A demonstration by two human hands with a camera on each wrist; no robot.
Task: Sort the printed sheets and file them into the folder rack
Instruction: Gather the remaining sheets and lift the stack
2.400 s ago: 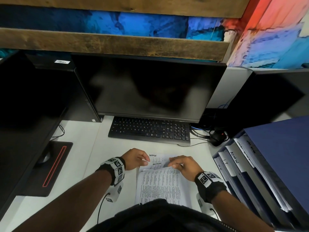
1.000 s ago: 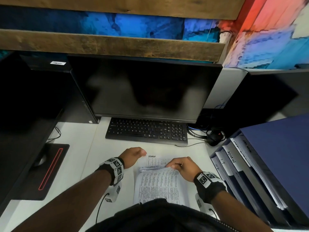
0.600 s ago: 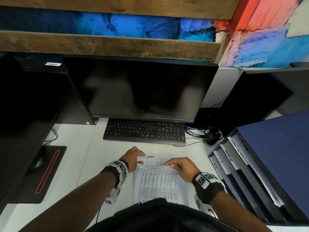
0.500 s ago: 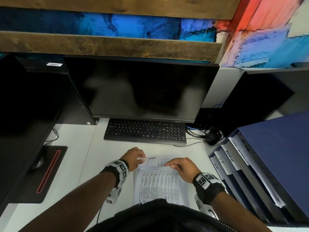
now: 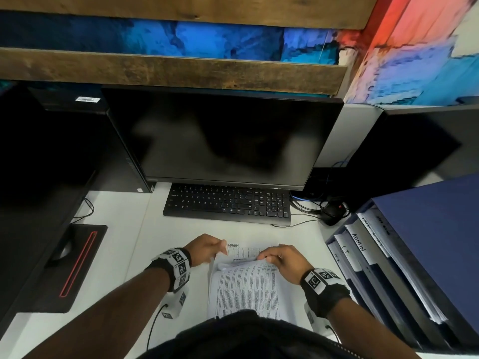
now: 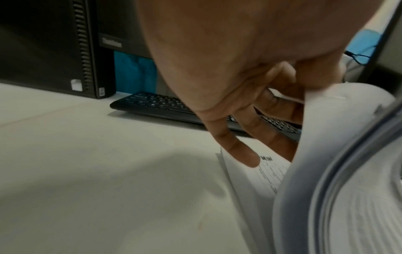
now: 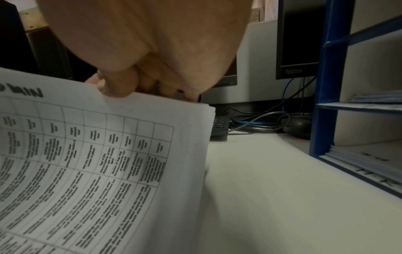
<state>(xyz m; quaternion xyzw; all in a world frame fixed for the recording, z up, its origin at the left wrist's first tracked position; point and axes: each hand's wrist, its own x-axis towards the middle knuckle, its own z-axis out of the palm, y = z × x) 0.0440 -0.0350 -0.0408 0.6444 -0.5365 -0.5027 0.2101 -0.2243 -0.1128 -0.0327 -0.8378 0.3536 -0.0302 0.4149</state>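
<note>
Sheets (image 5: 246, 288) on the desk (image 5: 116, 255), top ones pinched and curled back by right hand (image 5: 281, 260), left hand (image 5: 204, 250) newly pinching their corner, baring a page marked ADMIN beneath, likely meant for folder rack (image 5: 388, 268) beside.

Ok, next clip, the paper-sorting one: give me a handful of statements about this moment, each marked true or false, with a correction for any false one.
1. Both hands are on the stack of printed sheets. True: the left hand and right hand hold its far edge.
2. The sheet exposed underneath is headed ADMIN. True.
3. The folder rack stands to the person's left. False: it is on the right, beside the sheets.
4. The monitor shows an open document. False: its screen is dark.
5. A keyboard lies between the monitor and the sheets. True.
6. The rack has no ADMIN tab. False: one tab reads ADMIN.
</note>
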